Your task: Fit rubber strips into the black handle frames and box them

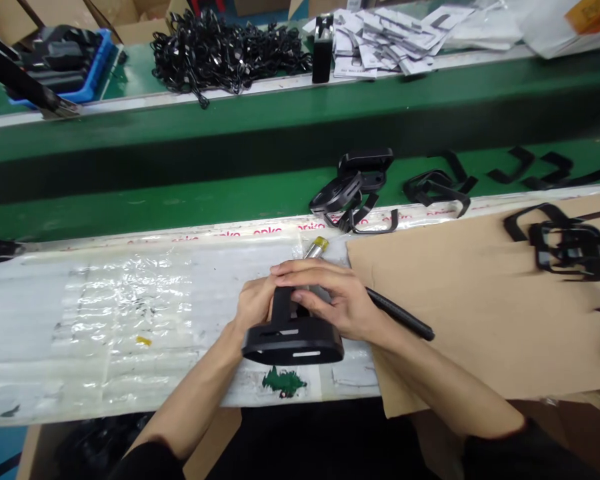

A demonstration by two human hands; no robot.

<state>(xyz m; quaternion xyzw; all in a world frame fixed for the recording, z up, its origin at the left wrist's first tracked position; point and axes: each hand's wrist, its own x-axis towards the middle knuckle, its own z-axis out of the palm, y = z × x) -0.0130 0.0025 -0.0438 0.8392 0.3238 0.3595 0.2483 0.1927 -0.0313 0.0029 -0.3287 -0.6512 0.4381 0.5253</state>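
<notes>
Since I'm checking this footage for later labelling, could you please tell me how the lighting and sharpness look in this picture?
In the head view, light glares off the clear plastic sheet; the black device, left hand and right hand look fairly sharp; the black straps on the brown cardboard look softer; wide-angle distortion seems to bow the bench edges.

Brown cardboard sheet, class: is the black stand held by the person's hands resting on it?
No, the black stand is over the plastic-covered bench, beside the brown cardboard sheet.
</notes>
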